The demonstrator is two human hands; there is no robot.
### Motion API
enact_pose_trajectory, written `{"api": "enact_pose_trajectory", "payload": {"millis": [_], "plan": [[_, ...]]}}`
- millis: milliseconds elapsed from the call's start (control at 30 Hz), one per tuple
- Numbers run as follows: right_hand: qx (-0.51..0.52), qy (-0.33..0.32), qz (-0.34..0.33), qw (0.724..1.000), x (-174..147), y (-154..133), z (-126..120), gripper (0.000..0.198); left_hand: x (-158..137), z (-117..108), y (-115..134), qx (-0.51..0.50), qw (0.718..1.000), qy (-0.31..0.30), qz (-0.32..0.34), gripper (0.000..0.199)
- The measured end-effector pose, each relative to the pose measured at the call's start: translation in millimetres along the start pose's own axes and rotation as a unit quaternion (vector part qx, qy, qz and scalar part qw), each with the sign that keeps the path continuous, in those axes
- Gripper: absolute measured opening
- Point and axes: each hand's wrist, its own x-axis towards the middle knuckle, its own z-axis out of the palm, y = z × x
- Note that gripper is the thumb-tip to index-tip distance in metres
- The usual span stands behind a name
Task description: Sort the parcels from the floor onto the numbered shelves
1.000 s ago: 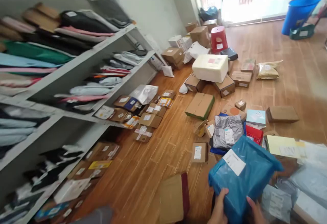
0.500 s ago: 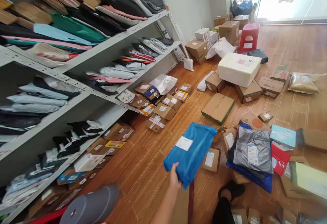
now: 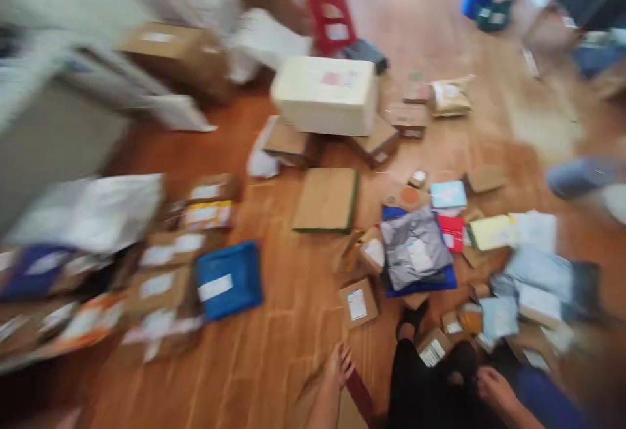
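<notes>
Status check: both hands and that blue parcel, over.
Left hand open, empty. Right hand low by the knee, grip unclear in blur. Blue parcel flat on the floor beside the cardboard boxes, label up. Nothing between hand and parcel.

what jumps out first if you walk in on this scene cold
The wooden floor strewn with parcels, above all the big white foam box resting on cartons near the middle top. Next, the blue bag lying at the left by a row of labelled boxes, and the red stool behind the foam box. At the bottom edge, the left hand and right hand both hang empty.
</notes>
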Motion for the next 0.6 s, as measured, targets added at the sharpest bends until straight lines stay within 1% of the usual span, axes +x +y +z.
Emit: {"api": "enact_pose_trajectory", "payload": {"millis": [33, 100, 167, 233, 300, 400, 467, 500, 533, 600], "plan": [[-0.013, 0.016, 0.027, 0.999, -8, 6, -12, 0.027, -4, 28, -8, 0.024, 0.999, -0.03, -0.018, 0.013], [-0.044, 0.035, 0.066, 0.996, -11, 11, -27, 0.024, -14, 83, -24, 0.062, 0.993, -0.095, -0.039, 0.004], [-0.049, 0.065, 0.074, 0.994, -2, 11, -38, 0.02, -27, 134, -37, 0.082, 0.983, -0.156, -0.043, 0.009], [-0.04, 0.105, 0.073, 0.991, 13, 11, -53, 0.015, -43, 176, -49, 0.098, 0.975, -0.193, -0.045, 0.014], [-0.049, 0.146, 0.067, 0.986, 31, 12, -75, 0.011, -60, 209, -61, 0.109, 0.967, -0.223, -0.052, 0.018], [-0.071, 0.215, 0.042, 0.973, 69, 7, -119, 0.012, -81, 242, -82, 0.122, 0.963, -0.234, -0.053, 0.022], [-0.084, 0.259, 0.016, 0.962, 108, -5, -153, 0.011, -85, 255, -103, 0.128, 0.966, -0.22, -0.047, 0.025], [-0.091, 0.277, 0.001, 0.956, 132, -13, -170, 0.012, -83, 258, -117, 0.133, 0.968, -0.209, -0.048, 0.026], [-0.098, 0.295, -0.013, 0.95, 158, -21, -187, 0.019, -78, 260, -132, 0.139, 0.968, -0.2, -0.055, 0.029], [-0.114, 0.324, -0.039, 0.939, 215, -40, -217, 0.036, -61, 257, -169, 0.154, 0.969, -0.177, -0.076, 0.032]]}}
